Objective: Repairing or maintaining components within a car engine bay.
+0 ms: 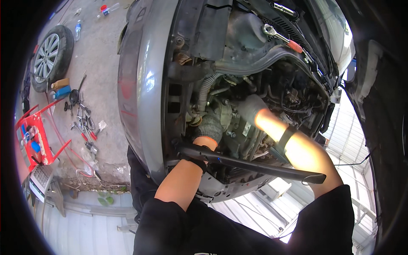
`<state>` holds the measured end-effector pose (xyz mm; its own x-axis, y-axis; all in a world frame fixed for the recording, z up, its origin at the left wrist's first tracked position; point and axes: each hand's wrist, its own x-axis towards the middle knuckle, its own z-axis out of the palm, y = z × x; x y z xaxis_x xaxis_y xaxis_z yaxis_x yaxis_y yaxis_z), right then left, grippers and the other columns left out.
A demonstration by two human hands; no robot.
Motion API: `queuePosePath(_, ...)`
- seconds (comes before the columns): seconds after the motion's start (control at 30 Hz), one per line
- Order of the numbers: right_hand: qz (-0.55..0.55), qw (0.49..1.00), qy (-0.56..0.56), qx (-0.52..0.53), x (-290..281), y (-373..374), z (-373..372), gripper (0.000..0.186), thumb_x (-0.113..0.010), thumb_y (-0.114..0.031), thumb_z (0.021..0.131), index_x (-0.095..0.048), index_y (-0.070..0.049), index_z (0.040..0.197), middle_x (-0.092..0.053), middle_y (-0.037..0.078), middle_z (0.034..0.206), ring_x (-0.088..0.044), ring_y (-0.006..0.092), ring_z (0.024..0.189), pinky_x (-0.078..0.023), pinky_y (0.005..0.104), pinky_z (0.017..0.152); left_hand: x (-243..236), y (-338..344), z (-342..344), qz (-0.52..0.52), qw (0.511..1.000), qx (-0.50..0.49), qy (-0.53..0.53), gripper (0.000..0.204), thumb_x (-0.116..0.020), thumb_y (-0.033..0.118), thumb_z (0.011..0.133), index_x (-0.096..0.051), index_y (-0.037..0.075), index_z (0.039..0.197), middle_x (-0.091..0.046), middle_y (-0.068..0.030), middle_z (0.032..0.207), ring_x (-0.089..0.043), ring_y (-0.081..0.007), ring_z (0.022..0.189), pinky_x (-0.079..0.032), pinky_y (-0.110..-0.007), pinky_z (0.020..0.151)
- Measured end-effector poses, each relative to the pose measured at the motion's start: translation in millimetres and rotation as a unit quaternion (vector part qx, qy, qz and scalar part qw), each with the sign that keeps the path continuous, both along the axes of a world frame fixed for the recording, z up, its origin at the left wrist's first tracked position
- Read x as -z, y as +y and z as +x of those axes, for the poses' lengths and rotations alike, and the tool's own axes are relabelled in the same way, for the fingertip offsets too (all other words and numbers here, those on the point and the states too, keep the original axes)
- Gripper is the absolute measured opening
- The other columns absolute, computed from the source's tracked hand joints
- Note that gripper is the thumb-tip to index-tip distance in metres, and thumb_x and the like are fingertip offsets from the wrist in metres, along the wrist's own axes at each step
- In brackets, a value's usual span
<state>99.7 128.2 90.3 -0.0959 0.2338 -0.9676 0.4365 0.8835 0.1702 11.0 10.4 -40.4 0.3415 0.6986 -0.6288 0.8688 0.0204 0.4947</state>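
Note:
Both my arms reach down into the open engine bay of a grey car (149, 80). My left hand (209, 127), in a dark grey knit glove, is beside a round metal engine part (226, 114) and below a ribbed hose (207, 89). My right hand (250, 107), in a grey glove, lies on the other side of that metal part, close to a flat metal bracket (246, 128). The fingers of both hands are hidden or blend into the dark parts, so what they hold does not show. A black bar-shaped trim piece (250, 163) crosses over my left wrist.
A red-handled ratchet (282, 38) and a chrome socket (284, 9) lie along the bay's far side. On the ground at left are a wheel (47, 57), several hand tools (85, 119) and a red rack (40, 136). The raised hood (384, 114) stands at right.

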Motion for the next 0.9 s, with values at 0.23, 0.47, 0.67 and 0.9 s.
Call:
queuePosePath(0.23, 0.134, 0.979, 0.118, 0.101, -17, -22, -22, 0.024, -0.061, -0.014, 0.095, -0.073, -0.002, 0.111, -0.076, 0.022, 0.104, -0.076, 0.0344, 0.099, -0.061, 0.0448, 0.08, 18, -6, -4, -0.002, 0.997, -0.071, -0.029, 0.098, -0.078, 0.031, 0.086, -0.023, 0.008, 0.164, -0.047, -0.0254, 0.153, -0.053, -0.0364, 0.137, -0.046, -0.041, 0.111)
queuePosePath(0.47, 0.156, 0.945, 0.073, 0.279, 4, -13, -31, 0.019, -0.063, -0.014, 0.094, -0.078, -0.007, 0.104, -0.079, 0.013, 0.104, -0.077, 0.0281, 0.099, -0.062, 0.0427, 0.073, 72, -31, 8, 0.074, 0.995, -0.067, 0.023, 0.083, -0.071, 0.029, 0.092, -0.031, 0.007, 0.162, -0.05, -0.0254, 0.152, -0.054, -0.0318, 0.137, -0.048, -0.037, 0.109)
queuePosePath(0.67, 0.163, 0.936, 0.006, 0.313, 11, -22, -44, 0.02, -0.067, -0.017, 0.091, -0.081, -0.008, 0.102, -0.078, 0.017, 0.104, -0.076, 0.0325, 0.101, -0.061, 0.0406, 0.08, 41, -26, -17, 0.026, 0.998, -0.055, 0.032, 0.079, -0.068, 0.032, 0.094, -0.034, 0.007, 0.161, -0.048, -0.0257, 0.154, -0.053, -0.0323, 0.138, -0.047, -0.038, 0.111)
queuePosePath(0.9, 0.226, 0.957, 0.169, 0.061, -1, -42, -30, 0.017, -0.065, -0.013, 0.091, -0.078, -0.008, 0.099, -0.077, 0.017, 0.1, -0.076, 0.0348, 0.093, -0.061, 0.0445, 0.075, -6, 4, -16, 0.058, 0.998, -0.022, 0.02, 0.079, -0.07, 0.031, 0.094, -0.034, 0.006, 0.16, -0.055, -0.0253, 0.147, -0.058, -0.034, 0.133, -0.048, -0.039, 0.11)
